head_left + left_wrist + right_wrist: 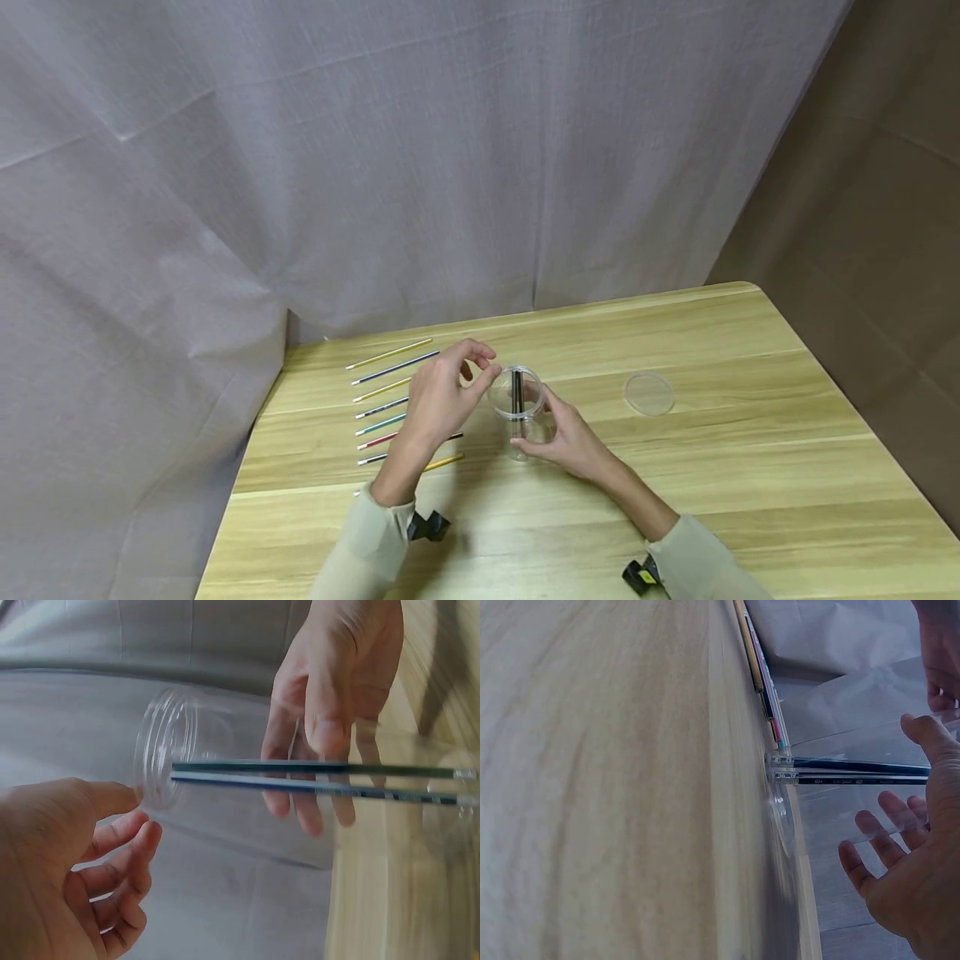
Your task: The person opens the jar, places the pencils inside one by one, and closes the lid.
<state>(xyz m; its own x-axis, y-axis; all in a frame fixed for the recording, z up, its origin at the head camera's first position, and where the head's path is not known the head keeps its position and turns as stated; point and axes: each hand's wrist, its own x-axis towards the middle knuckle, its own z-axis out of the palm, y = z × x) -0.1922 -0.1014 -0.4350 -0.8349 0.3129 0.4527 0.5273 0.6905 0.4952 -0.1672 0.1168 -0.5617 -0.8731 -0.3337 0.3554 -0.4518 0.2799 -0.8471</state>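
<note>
A clear plastic jar (pixel 537 430) stands on the table, its round mouth facing up. My right hand (pixel 567 443) grips the jar's side, thumb on one face and fingers round the other. Inside lean two pencils, a dark green pencil (pixel 247 766) and a dark blue pencil (pixel 247 780), with their pale ends at the jar's bottom. At the rim is my left hand (pixel 441 402), its thumb tip right by the edge and its other fingers loosely bent with nothing between them.
Left of the jar, several pencils lie in a row, including a yellow pencil (pixel 390 354) and a red pencil (pixel 378 441); the left forearm covers part of them. A clear round lid (pixel 649 393) lies flat to the right. Behind the wooden table (pixel 750 433) hangs a grey curtain (pixel 450 167).
</note>
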